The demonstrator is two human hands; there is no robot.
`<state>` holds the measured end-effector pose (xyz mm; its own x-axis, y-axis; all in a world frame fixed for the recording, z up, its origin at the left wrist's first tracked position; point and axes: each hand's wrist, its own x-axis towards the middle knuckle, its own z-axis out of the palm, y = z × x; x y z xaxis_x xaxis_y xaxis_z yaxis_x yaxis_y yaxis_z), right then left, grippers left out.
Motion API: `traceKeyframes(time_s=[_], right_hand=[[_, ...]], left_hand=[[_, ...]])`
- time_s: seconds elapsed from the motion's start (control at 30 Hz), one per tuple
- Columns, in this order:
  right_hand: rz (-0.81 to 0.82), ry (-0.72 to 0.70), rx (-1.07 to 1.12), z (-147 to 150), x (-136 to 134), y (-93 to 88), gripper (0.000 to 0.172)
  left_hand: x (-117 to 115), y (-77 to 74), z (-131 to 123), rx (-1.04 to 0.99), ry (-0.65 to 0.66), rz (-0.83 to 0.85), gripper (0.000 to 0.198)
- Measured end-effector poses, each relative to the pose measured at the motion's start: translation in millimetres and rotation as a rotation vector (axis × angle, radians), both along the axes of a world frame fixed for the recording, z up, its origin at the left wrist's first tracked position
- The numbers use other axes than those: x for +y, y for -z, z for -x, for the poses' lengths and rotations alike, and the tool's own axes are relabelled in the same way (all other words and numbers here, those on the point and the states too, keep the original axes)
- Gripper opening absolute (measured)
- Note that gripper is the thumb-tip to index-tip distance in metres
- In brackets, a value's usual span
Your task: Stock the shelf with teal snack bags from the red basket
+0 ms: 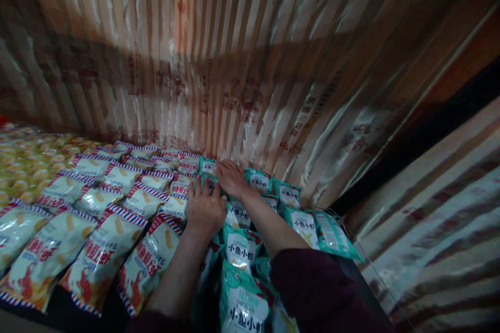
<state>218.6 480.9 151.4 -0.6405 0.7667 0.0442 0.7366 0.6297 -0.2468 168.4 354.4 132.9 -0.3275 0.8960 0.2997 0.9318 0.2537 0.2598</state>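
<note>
My left hand [205, 210] lies palm down with its fingers stretched out, where the white-and-red snack bags meet the teal ones. Just beyond it, my right hand [231, 177] rests flat over the back row, fingers extended toward a teal snack bag [208, 166]. Part of another teal bag shows between the two hands. Closest to the left hand on its left is a white-and-red snack bag [181, 186]. Under my right forearm, a teal bag [237, 214] is partly covered. Neither hand visibly grips a bag; what lies beneath the palms is hidden.
Rows of white snack bags [115, 239] with striped edges fill the left. Yellow wrapped items [31, 161] lie farther left. More teal bags [242, 299] stand in front and to the right. A pleated, shiny printed curtain [242, 62] hangs behind, and a dark post [422, 140] slants at right.
</note>
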Motion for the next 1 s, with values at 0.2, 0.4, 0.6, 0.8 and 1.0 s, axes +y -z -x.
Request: traceKeyframes(time_s=[0.2,0.4,0.6,0.8,1.0], right_hand=[[0.113,0.013,-0.028,29.7,25.4,0.2,0.060],[0.026,-0.005,-0.105,36.1,35.9,5.7,0.052],[-0.032,-0.036,-0.114,27.1,30.8,9.0,0.042],[-0.043,-0.048,-0.092,25.6,28.1,8.7,0.039],[-0.046,-0.037,-0.019,22.0,30.9,14.8,0.042]], left_hand=[[6.3,6.4,6.2,-0.013,-0.001,-0.039,0.042],[7.1,6.6,6.9,-0.023,-0.020,-0.046,0.043],[6.9,3.2,8.2,-0.035,-0.035,-0.044,0.045],[9.4,7.2,9.3,-0.010,-0.069,-0.085,0.045],[9.4,4.4,9.4,-0.057,-0.074,-0.069,0.046]])
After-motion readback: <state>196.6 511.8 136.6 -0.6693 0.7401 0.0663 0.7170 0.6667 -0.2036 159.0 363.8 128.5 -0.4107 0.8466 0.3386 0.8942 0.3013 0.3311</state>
